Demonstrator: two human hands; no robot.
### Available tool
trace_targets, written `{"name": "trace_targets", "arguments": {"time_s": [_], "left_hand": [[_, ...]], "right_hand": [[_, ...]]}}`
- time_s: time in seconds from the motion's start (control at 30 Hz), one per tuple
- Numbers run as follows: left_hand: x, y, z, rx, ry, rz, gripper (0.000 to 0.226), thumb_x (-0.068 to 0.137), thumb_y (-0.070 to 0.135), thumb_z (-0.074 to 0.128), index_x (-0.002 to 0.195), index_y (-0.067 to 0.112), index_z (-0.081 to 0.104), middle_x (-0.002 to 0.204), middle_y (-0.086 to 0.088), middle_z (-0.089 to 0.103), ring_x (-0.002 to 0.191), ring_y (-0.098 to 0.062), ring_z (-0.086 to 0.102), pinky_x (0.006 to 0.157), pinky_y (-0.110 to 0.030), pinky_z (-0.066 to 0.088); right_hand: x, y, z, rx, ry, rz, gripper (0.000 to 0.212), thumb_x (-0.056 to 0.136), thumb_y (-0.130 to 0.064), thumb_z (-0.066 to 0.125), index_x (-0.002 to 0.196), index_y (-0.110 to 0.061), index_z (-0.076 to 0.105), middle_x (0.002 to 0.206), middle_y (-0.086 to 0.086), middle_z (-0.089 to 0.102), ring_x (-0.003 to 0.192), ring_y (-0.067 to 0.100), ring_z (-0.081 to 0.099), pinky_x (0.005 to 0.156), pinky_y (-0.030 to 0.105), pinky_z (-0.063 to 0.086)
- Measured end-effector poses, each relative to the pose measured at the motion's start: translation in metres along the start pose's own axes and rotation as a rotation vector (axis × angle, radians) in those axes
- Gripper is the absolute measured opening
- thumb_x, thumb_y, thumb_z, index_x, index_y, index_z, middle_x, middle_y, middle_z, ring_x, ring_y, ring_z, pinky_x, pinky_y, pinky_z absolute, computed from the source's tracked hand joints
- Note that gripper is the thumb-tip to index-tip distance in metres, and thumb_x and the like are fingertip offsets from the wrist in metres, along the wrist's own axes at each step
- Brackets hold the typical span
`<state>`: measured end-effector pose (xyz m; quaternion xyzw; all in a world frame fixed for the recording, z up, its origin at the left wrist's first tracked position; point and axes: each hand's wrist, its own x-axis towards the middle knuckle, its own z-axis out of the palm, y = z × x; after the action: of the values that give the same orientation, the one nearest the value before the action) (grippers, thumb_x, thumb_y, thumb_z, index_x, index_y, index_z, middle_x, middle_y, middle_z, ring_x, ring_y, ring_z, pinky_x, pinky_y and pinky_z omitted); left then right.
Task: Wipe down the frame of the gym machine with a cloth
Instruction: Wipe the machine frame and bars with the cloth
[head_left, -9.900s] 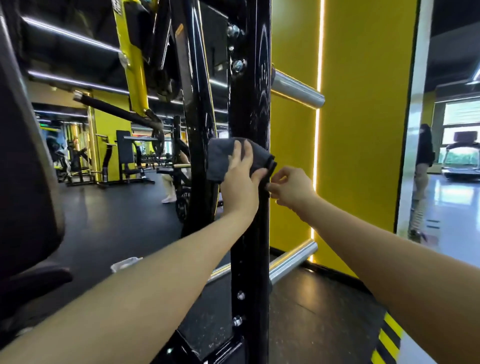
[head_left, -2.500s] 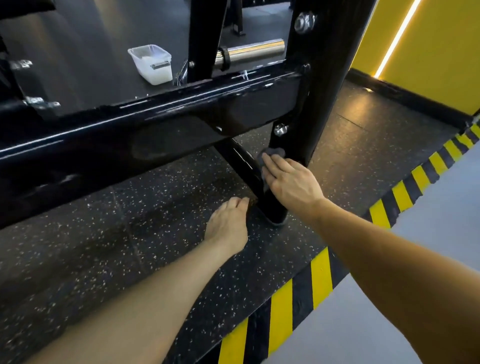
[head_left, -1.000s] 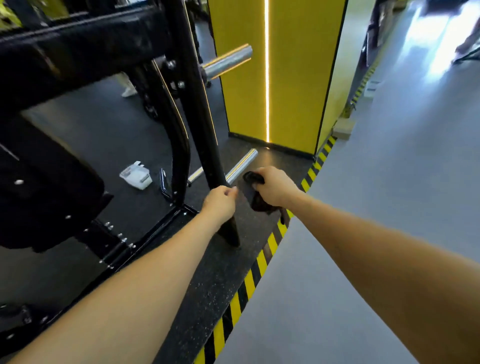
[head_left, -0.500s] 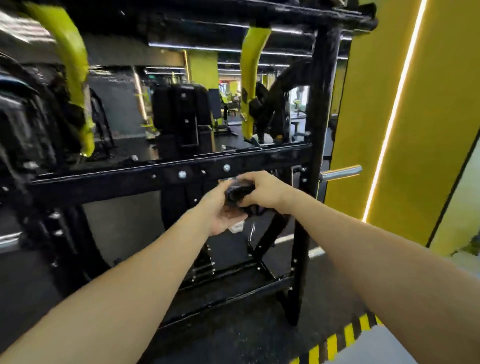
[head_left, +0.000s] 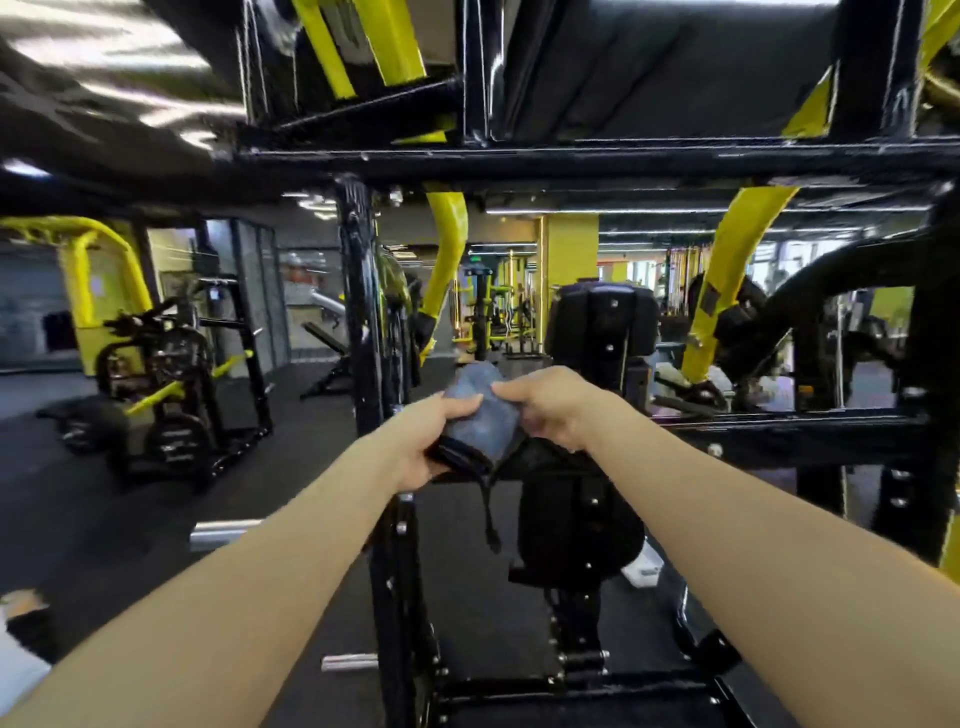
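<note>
Folded grey-blue microfibre cloth (head_left: 480, 410): pinched by left hand (head_left: 423, 441) and right hand (head_left: 553, 408), before glossy black steel machine frame (head_left: 571, 161).

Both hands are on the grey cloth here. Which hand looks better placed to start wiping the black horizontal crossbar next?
Probably the right hand: it pinches the grey cloth beside the black horizontal crossbar stretching rightward. The left hand grips the cloth's lower bunched end, nearer the black upright post.
</note>
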<state>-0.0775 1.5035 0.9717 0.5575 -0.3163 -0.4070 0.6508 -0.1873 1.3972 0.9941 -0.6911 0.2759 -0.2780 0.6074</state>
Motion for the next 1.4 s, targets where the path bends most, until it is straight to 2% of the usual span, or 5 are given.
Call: {"name": "trace_targets", "arguments": {"time_s": [0.17, 0.53, 0.93, 1.2, 1.4], "left_hand": [[0.011, 0.03, -0.071, 0.111, -0.025, 0.124, 0.021, 0.091, 0.004, 0.054, 0.109, 0.013, 0.06, 0.095, -0.007, 0.069, 0.081, -0.021, 0.065, 0.073, -0.031, 0.052], [0.032, 0.127, -0.139, 0.357, -0.019, 0.191, 0.014, 0.087, 0.008, 0.059, 0.096, 0.013, 0.068, 0.086, -0.007, 0.072, 0.074, -0.02, 0.067, 0.073, -0.03, 0.052], [0.115, 0.193, -0.125, 1.085, 1.054, 0.712, 0.023, 0.084, 0.025, 0.07, 0.102, 0.022, 0.056, 0.115, -0.003, 0.048, 0.101, -0.025, 0.053, 0.081, -0.039, 0.048], [0.146, 0.147, -0.085, 0.978, 1.057, 0.755, 0.047, 0.097, 0.038, 0.047, 0.133, 0.008, 0.042, 0.133, -0.009, 0.043, 0.121, -0.027, 0.044, 0.092, -0.036, 0.041], [0.164, 0.166, -0.075, 0.741, 1.165, 0.822, 0.027, 0.09, 0.028, 0.062, 0.103, 0.005, 0.059, 0.106, -0.009, 0.062, 0.1, -0.026, 0.058, 0.078, -0.033, 0.044]], "right_hand": [[0.043, -0.028, 0.064, 0.167, 0.166, -0.139, 0.029, 0.076, 0.02, 0.062, 0.085, -0.007, 0.058, 0.078, 0.009, 0.059, 0.069, 0.02, 0.058, 0.053, 0.029, 0.047], [0.092, -0.063, 0.101, 0.182, -0.118, -0.233, 0.003, 0.088, -0.007, 0.063, 0.09, -0.009, 0.063, 0.088, 0.007, 0.069, 0.08, 0.019, 0.064, 0.078, 0.034, 0.053], [0.199, -0.132, 0.127, 0.149, 0.225, -0.508, 0.022, 0.086, -0.007, 0.066, 0.076, -0.02, 0.051, 0.086, 0.006, 0.061, 0.089, 0.026, 0.061, 0.079, 0.038, 0.053], [0.223, -0.129, 0.12, 0.22, 0.125, -0.476, 0.02, 0.085, -0.006, 0.067, 0.073, -0.019, 0.058, 0.087, 0.009, 0.065, 0.086, 0.027, 0.064, 0.069, 0.037, 0.056], [0.216, -0.131, 0.086, 0.286, -0.144, -0.377, 0.008, 0.093, -0.02, 0.06, 0.087, -0.015, 0.061, 0.083, 0.001, 0.064, 0.077, 0.014, 0.059, 0.066, 0.025, 0.049]]}}
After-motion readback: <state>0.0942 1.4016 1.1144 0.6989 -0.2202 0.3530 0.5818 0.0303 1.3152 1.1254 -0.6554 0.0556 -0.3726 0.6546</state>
